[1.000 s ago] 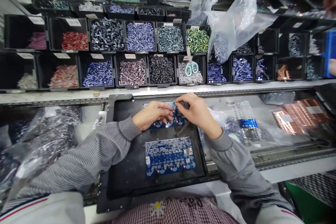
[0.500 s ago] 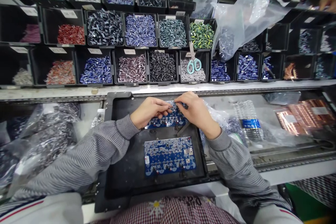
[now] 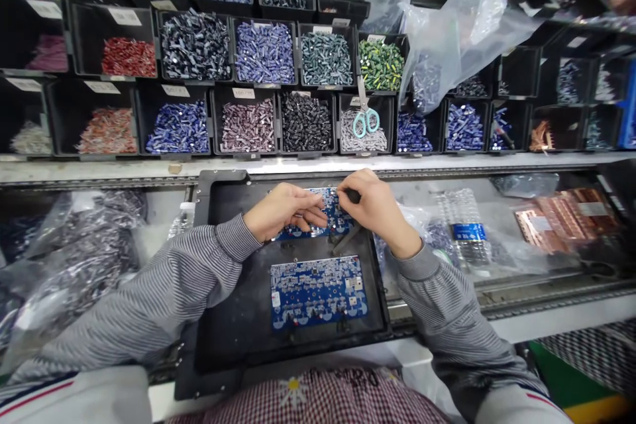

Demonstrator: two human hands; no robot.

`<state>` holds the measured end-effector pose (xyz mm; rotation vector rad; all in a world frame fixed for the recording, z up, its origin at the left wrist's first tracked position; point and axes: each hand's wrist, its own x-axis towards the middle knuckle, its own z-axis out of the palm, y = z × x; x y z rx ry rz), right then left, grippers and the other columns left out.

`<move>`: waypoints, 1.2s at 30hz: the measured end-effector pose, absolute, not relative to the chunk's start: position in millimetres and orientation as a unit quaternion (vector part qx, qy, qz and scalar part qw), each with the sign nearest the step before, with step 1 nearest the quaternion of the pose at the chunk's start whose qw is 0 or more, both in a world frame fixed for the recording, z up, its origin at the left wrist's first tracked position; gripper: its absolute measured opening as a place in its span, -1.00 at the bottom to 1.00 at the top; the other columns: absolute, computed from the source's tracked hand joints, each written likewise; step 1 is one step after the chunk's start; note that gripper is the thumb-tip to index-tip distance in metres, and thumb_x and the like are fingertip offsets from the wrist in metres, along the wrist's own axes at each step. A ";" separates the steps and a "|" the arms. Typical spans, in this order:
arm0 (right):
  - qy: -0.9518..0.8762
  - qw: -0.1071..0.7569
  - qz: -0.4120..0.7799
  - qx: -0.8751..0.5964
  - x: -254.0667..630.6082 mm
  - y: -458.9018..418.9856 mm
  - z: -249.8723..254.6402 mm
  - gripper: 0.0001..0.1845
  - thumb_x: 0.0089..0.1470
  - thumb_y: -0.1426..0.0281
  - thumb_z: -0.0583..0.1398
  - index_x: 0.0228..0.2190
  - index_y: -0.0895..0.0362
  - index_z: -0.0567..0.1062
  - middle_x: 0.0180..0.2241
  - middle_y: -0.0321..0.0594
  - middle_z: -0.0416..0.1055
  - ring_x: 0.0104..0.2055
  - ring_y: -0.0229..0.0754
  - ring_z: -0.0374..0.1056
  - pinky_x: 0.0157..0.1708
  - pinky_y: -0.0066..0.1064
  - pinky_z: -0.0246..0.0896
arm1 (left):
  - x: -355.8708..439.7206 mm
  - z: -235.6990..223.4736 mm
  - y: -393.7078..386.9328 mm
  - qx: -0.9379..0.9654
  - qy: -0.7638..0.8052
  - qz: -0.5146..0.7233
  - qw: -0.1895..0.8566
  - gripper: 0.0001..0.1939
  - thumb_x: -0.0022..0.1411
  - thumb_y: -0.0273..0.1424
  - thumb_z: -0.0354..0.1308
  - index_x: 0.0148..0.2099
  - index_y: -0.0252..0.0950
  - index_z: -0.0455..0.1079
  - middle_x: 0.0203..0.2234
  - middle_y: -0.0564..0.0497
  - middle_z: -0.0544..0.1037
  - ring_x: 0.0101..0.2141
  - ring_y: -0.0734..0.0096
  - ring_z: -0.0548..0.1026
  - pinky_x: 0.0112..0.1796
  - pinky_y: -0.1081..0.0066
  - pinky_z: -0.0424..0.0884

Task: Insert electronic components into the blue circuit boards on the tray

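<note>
Two blue circuit boards lie in a black tray point(image 3: 223, 338). Over the far board point(image 3: 328, 202), my left hand point(image 3: 289, 211) hovers palm turned inward, its thumb and forefinger close together and the other fingers loosely curled. Whatever it holds is too small to name. At the same board's right part, my right hand point(image 3: 372, 209) pinches with thumb and forefinger close to the surface; anything between the fingertips is hidden. Both hands cover much of that board. The near board point(image 3: 318, 295) is untouched by either hand and carries many small parts.
Behind the tray stand rows of black bins with small components, including black ones point(image 3: 307, 122) and green ones point(image 3: 381, 65). Scissors point(image 3: 366, 120) rest in one bin. A plastic bottle point(image 3: 467, 232) and copper-coloured strips point(image 3: 566, 222) lie right; bagged parts point(image 3: 84, 252) lie left. Other people's hands show at the top.
My left hand's lower fingers have loosened and spread slightly. My right hand has shifted a little to the right along the far board. The whole view has moved slightly.
</note>
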<state>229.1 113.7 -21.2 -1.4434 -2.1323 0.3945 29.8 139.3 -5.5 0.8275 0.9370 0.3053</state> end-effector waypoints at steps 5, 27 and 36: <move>-0.794 0.262 0.145 -0.529 226.5 113.2 -21.1 -0.87 -0.01 0.56 0.12 -0.48 0.11 0.41 -0.44 -0.20 0.40 -0.27 -0.10 0.26 -0.22 -0.25 0.20 | 29.2 -3.1 138.9 0.417 0.446 0.168 0.774 -0.79 0.15 -0.39 0.22 -0.47 -0.43 0.46 -0.65 0.04 0.41 -0.69 0.72 0.19 -0.70 0.63 0.00; -0.761 0.326 0.194 -0.526 210.5 24.4 19.6 -0.90 0.05 0.49 0.14 -0.37 0.05 0.42 -0.36 -0.25 0.42 -0.23 -0.15 0.31 -0.16 -0.21 0.23 | 16.5 18.7 79.7 0.268 0.373 0.178 0.870 -0.77 0.20 -0.64 0.07 -0.12 -0.43 0.46 -0.17 -0.16 0.53 -0.18 0.41 0.50 -0.11 0.43 0.36; -0.772 0.240 0.189 -0.557 216.0 -14.9 -19.5 -0.89 0.02 0.53 0.11 -0.43 0.09 0.39 -0.41 -0.20 0.38 -0.24 -0.09 0.27 -0.20 -0.18 0.18 | 6.6 8.8 42.5 0.294 0.408 0.149 0.852 -0.74 0.13 -0.69 0.10 -0.14 -0.42 0.47 -0.19 -0.14 0.54 -0.17 0.42 0.50 -0.08 0.43 0.36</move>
